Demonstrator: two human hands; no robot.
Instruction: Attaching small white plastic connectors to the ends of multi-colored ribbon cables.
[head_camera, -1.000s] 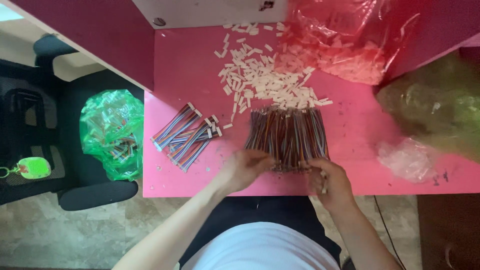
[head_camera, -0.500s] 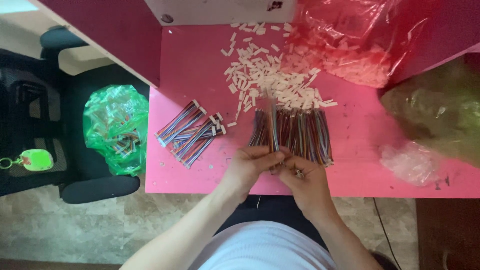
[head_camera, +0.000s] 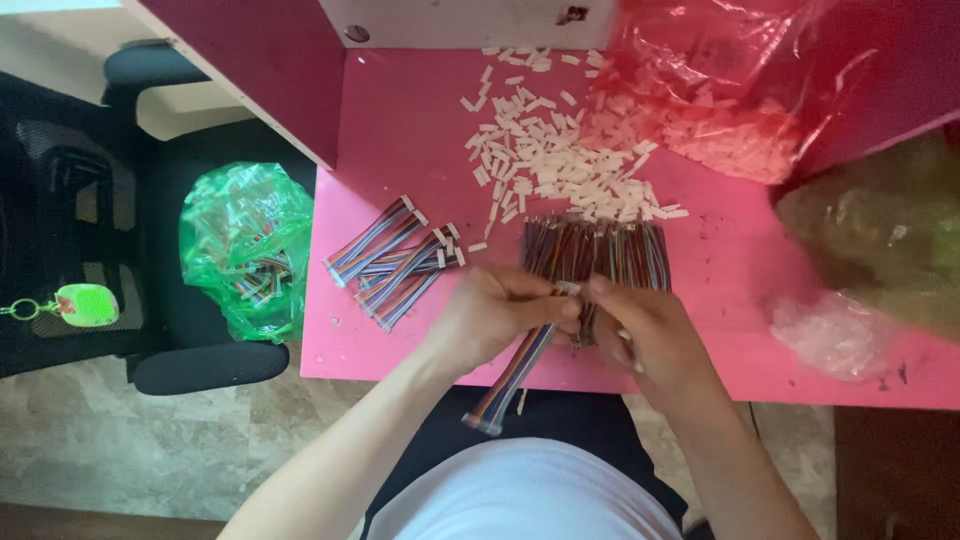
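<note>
Bare forearms, white top, dark trousers

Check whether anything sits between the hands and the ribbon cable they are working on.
Nothing does: the left hand grips the ribbon cable directly, and the right hand meets its upper end.

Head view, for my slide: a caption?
Both hands, left hand and right hand, hold a ribbon cable over a pink table.
</note>
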